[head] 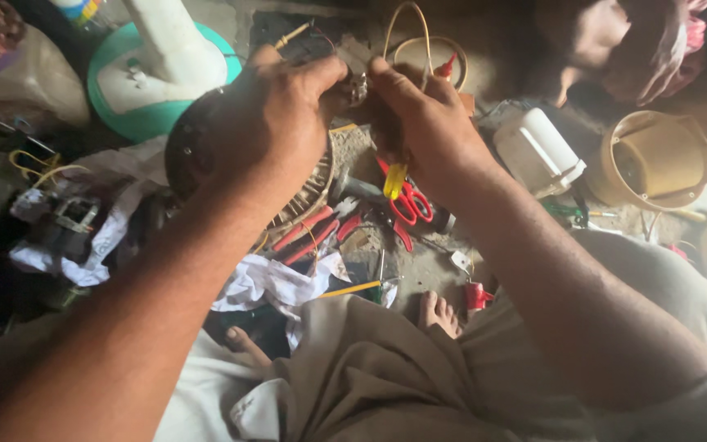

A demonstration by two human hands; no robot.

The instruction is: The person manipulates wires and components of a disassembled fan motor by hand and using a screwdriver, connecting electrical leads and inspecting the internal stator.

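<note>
Both arms reach forward, hands raised together. Left hand [276, 110] fingers curled around dark motor [198, 147]; right hand [423, 115] pinches small metal part [358, 86] between fingertips, above red scissors [409, 203].

Bare forearms without sleeves, bare feet [439, 313], khaki-grey trousers [386, 376] and a white cloth over the lap.

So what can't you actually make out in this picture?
Head view, the only one:
- Small metal part between the left hand and right hand: fingers cover most of it.
- Round dark motor piece: half hidden behind the left hand.
- Red scissors: blades hidden under the right wrist.
- Top corners: dark and blurred.
</note>
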